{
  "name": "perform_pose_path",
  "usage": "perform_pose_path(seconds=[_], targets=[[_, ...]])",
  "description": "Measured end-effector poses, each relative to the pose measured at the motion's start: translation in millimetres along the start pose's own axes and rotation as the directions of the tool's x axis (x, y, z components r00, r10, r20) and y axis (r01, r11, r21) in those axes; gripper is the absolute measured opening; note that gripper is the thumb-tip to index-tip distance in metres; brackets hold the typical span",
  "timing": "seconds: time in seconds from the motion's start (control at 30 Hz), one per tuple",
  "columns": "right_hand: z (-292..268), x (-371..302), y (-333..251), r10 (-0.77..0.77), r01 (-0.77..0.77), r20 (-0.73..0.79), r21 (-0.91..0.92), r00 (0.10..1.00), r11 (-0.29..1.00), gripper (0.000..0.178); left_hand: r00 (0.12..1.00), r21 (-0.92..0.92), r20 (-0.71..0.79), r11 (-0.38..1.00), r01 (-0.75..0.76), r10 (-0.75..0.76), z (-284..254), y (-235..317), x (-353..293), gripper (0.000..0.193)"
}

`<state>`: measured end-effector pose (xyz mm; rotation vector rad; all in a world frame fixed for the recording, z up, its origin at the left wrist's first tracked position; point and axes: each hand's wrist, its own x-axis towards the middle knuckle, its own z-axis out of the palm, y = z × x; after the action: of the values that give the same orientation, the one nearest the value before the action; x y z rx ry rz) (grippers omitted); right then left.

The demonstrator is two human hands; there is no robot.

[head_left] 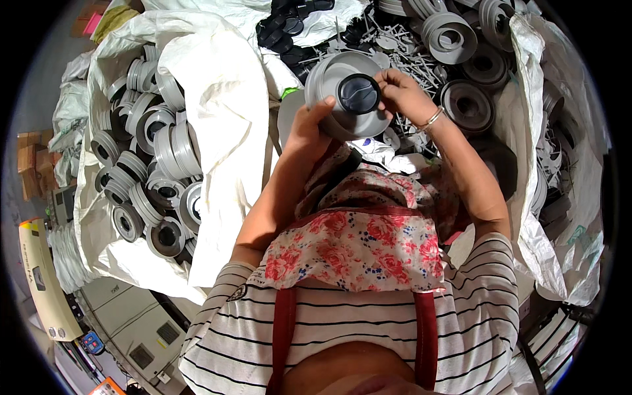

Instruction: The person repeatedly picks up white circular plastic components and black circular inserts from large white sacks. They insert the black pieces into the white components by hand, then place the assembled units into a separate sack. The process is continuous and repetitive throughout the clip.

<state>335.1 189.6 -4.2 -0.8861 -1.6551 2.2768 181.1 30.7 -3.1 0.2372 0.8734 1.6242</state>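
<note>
A grey, ribbed round plastic part [324,82] is held up in front of me. My left hand [308,129] is closed on its lower left rim, the thumb lying over the face. At the middle of the part sits a round black cap [359,95] with a curved ridge across it. My right hand [403,97] pinches the cap's right edge with bent fingers, and its other fingers are partly hidden. I cannot tell whether the cap is fixed in the grey part or only rests against it.
At left, a large white sack [220,131] holds several grey round parts with black centres [176,151]. Thin grey plastic scraps [401,46] lie in a heap beyond my hands. More grey round parts [449,38] and another white sack [526,85] are at right. Black pieces [286,29] lie at the back.
</note>
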Motion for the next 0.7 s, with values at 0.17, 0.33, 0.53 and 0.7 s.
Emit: perform_pose_path(seconds=[0.17, 0.33, 0.53, 0.7], targets=[[22.6, -11.0, -7.2, -0.396, 0.249, 0.018, -0.804, 0.918, 0.54, 0.049, 0.995, 0.158, -0.084, 0.987, -0.035, 0.049, 5.3, -7.0, -5.6, 0.034], [35.9, -17.4, -18.4, -0.375, 0.257, 0.07, -0.841, 0.924, 0.477, 0.067, 0.999, 0.264, -0.02, 0.964, -0.041, 0.048, 4.9, -2.7, -11.2, 0.033], [24.1, -20.6, -21.2, -0.326, 0.418, 0.34, -0.884, 0.882, 0.209, 0.069, 0.992, 0.365, 0.039, 0.926, 0.095, -0.117, -4.5, 8.7, -12.1, 0.042], [22.2, -21.3, -18.6, -0.356, 0.452, 0.368, -0.871, 0.859, 0.193, 0.063, 0.983, 0.308, 0.06, 0.94, 0.147, -0.173, -4.6, 10.0, -10.2, 0.041]])
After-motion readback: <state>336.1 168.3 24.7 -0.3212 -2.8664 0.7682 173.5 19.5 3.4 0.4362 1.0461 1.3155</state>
